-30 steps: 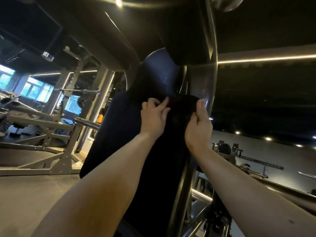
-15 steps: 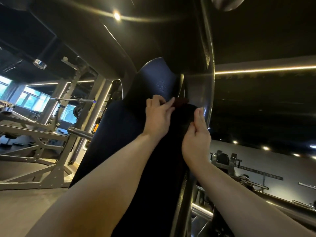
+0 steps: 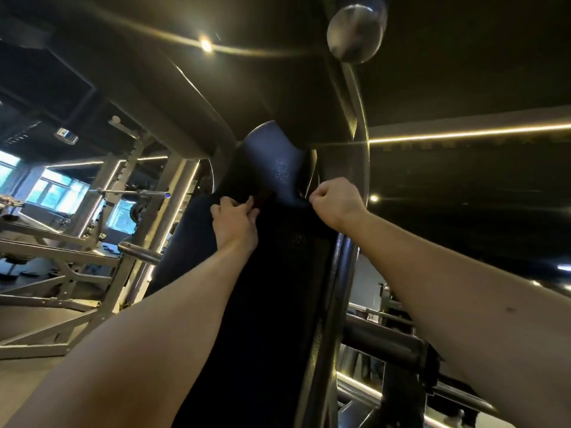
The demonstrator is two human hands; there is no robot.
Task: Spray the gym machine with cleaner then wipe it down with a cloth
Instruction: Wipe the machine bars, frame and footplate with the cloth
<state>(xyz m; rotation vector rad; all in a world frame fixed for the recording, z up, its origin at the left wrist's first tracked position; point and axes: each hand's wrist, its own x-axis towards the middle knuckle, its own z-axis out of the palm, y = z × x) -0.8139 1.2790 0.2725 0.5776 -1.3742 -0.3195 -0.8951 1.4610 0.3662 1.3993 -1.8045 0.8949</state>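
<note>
Now left hand (image 3: pixel 236 222) pinches top edge of dark cloth (image 3: pixel 287 257) on back pad (image 3: pixel 272 156); right hand (image 3: pixel 335 202), curled tight, grips other corner. Hands apart.

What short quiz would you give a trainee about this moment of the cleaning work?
1. True or false: the left hand holds a spray bottle.
2. Choose one. Where do the left hand and the right hand hold the dark cloth? A: at its upper edge. B: at its bottom edge. C: they do not touch it.
3. Fill in the missing word: fine droplets show on the upper pad, ___ both hands.

Key: 1 false; 2 A; 3 above.
</note>
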